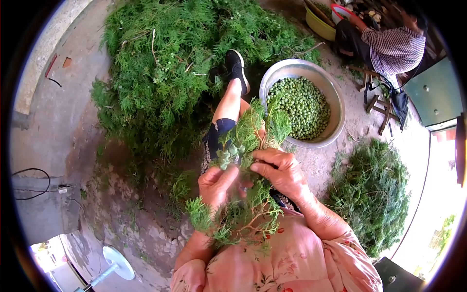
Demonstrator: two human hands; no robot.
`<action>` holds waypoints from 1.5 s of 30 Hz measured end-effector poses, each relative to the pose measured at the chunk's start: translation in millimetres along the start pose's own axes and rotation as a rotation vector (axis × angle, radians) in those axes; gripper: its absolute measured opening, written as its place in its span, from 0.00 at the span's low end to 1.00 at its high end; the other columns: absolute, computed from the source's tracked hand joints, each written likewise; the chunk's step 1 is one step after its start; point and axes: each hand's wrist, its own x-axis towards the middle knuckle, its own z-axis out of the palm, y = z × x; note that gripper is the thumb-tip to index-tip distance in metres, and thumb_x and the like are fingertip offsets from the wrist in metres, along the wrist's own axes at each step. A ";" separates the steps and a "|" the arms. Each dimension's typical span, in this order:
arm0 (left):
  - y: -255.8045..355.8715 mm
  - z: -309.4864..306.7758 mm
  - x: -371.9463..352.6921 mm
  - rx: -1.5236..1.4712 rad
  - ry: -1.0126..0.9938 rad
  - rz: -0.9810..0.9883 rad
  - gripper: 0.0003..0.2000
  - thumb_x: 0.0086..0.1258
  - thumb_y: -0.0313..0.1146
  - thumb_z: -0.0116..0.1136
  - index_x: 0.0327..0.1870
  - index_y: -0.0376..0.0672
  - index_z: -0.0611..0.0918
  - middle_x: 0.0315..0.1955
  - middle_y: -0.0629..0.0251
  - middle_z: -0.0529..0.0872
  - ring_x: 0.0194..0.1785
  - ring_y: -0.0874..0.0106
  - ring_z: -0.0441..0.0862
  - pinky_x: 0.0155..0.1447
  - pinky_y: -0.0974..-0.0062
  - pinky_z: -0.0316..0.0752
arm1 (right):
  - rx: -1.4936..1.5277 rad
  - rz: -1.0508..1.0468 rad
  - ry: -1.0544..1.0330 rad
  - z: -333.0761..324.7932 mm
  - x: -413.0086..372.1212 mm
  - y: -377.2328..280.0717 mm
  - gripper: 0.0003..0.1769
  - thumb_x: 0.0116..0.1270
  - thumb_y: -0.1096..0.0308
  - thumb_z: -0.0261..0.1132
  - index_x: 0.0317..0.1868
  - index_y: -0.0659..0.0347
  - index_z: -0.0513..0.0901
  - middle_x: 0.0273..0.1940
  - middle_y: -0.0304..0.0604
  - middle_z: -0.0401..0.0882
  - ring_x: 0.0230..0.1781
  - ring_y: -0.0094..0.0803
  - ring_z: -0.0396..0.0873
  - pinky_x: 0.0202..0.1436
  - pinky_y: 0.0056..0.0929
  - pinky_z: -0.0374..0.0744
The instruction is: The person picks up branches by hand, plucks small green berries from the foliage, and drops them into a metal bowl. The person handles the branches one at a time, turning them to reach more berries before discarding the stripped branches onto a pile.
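Over my lap lies a leafy evergreen branch (253, 129) with thin reddish stems, some of it draped across my left wrist. My right hand (282, 173) pinches the branch between thumb and fingers. Close to it, my left hand (216, 187) is closed at a cluster of pale green cones (227, 156) on the branch. Its fingertips partly hide what they grip. Just beyond my right hand stands a wide metal basin (337, 102) holding many small round green cones (301, 109).
A large heap of cut evergreen branches (160, 63) lies ahead and left, with a smaller pile (372, 190) at right. Another person (394, 48) sits at upper right near a yellow tub (318, 24) and a wooden stool (382, 107). A cable (36, 170) runs at left.
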 end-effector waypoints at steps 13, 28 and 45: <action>-3.0 -0.5 -1.8 -0.016 0.038 0.076 0.06 0.66 0.30 0.56 0.34 0.36 0.79 0.25 0.59 0.84 0.22 0.73 0.81 0.22 0.79 0.72 | 0.567 0.382 0.319 -18.7 12.7 2.5 0.07 0.64 0.69 0.60 0.41 0.63 0.77 0.20 0.34 0.70 0.16 0.18 0.63 0.19 0.14 0.60; -7.3 0.2 -1.4 0.143 -0.038 0.136 0.07 0.69 0.30 0.52 0.39 0.35 0.77 0.32 0.60 0.83 0.28 0.72 0.82 0.23 0.81 0.73 | 0.823 0.202 0.964 -130.2 54.3 84.3 0.18 0.64 0.74 0.57 0.52 0.76 0.69 0.38 0.49 0.76 0.35 0.32 0.77 0.44 0.30 0.80; -10.9 -1.2 -2.6 0.469 -0.083 0.282 0.06 0.66 0.27 0.55 0.39 0.35 0.81 0.21 0.68 0.81 0.21 0.82 0.76 0.21 0.86 0.68 | -0.207 -0.322 -0.109 -2.5 16.7 -5.8 0.21 0.46 0.82 0.67 0.45 0.59 0.82 0.35 0.43 0.76 0.39 0.37 0.76 0.41 0.27 0.76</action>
